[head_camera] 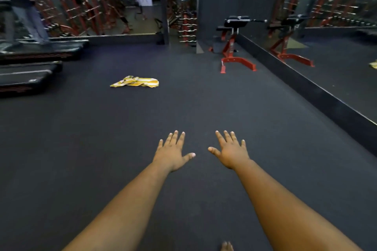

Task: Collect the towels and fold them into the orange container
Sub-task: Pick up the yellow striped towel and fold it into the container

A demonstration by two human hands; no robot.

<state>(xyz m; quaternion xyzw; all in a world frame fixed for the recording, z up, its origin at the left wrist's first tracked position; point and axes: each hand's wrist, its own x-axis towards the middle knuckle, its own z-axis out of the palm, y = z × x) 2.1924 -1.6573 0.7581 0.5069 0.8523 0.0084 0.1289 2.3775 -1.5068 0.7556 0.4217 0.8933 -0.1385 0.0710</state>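
My toes (226,246) just show at the bottom edge, bare on the dark floor (102,149), and above them both my forearms reach out ahead. My left hand (173,152) and my right hand (231,152) hang side by side over the floor, near each other but apart, palms down, fingers straight and spread. Neither has hold of anything.

The task looks barely begun to me. One yellow and white striped towel (135,82) lies crumpled on the floor well ahead and a little to my left, well apart from my hands. I see no orange container anywhere in this view, so nothing is folded or stowed that I can tell. A small yellow patch (373,64) at the far right edge may be another towel or only a reflection in the mirror; the view there is too poor to say.

For moving, the floor between me and the towel is open. On the left, treadmills (30,67) line the edge, and a person stands on the far one. On the right, a mirror wall (336,57) runs along a dark base strip (306,87), with a red and black bench (234,47) near its far end. The towel sits between those sides, closer to the treadmills. I judge a straight walk forward, then a reach down, should bring it to my fingers.
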